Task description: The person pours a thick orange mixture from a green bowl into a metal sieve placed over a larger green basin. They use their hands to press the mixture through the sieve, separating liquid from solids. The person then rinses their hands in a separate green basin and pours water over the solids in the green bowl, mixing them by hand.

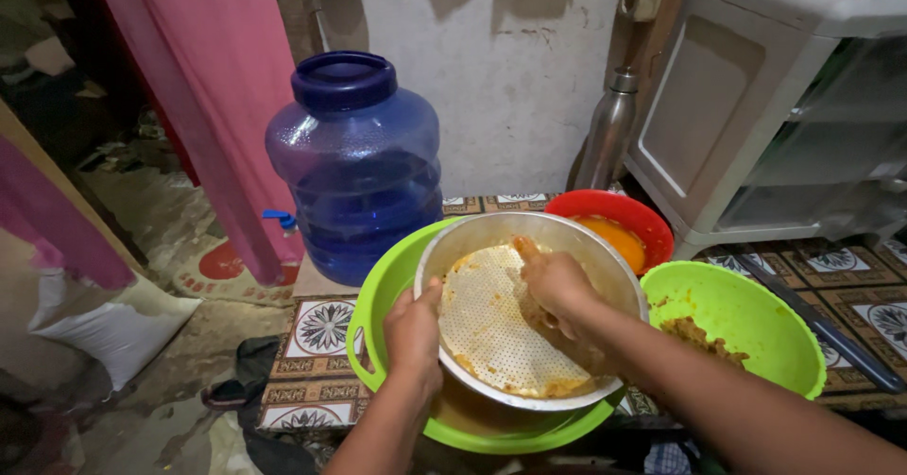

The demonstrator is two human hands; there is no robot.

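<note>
A round metal sieve [491,234] with a perforated bottom rests tilted over a large lime green basin [378,295]. My left hand [414,333] grips the sieve's near left rim, thumb hooked over the edge. Inside the sieve, my right hand [555,284] presses its fingers onto the perforated bottom, smeared with orange-brown pulp. Brownish liquid shows in the basin below the sieve.
A second lime green bowl [756,310] with brown pulp sits at the right. Behind the sieve is a red bowl [605,208] of orange liquid. A big blue water jug [354,163], a steel bottle [607,130], a white plastic drawer unit [756,106] and pink curtains [217,87] stand around.
</note>
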